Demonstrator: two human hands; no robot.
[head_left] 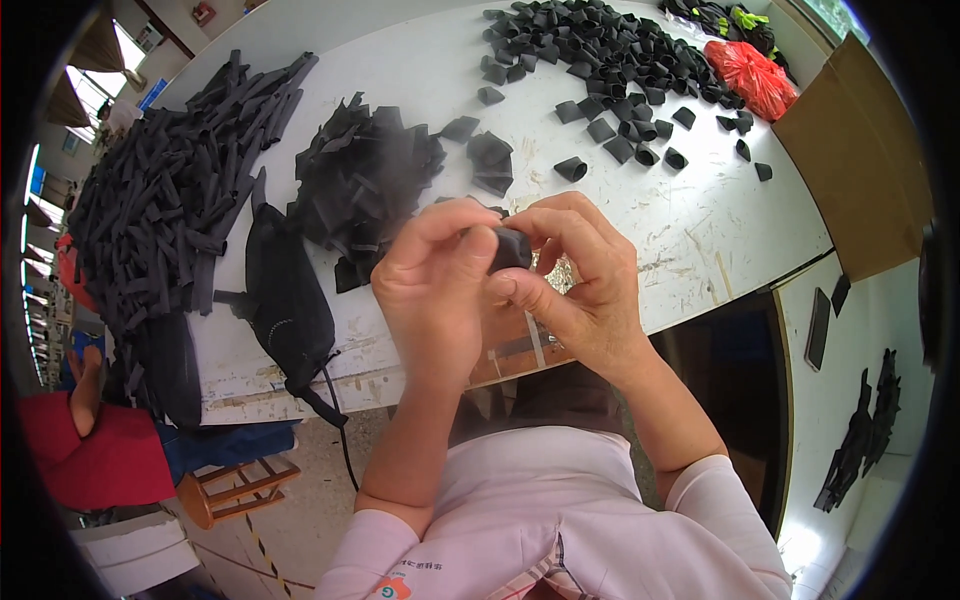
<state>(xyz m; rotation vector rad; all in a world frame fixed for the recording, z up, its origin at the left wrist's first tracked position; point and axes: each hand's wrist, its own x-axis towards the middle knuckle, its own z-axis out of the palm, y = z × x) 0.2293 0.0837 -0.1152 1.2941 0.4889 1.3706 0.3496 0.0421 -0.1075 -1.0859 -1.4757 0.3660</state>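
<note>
My left hand (430,285) and my right hand (575,275) are raised together over the near edge of a white table (690,230). Between the fingertips of both hands sits a small black folded piece (512,248) of soft material. Both hands pinch it, thumbs toward me. Just behind the hands lies a heap of flat black cut pieces (365,175). Farther back on the right is a spread of several small black folded loops (600,55).
A large pile of long black strips (165,200) covers the table's left side. A black pouch with a strap (285,300) lies by the near edge. A red plastic bag (752,75) and a cardboard box (860,160) sit at the right. A wooden stool (235,488) stands on the floor.
</note>
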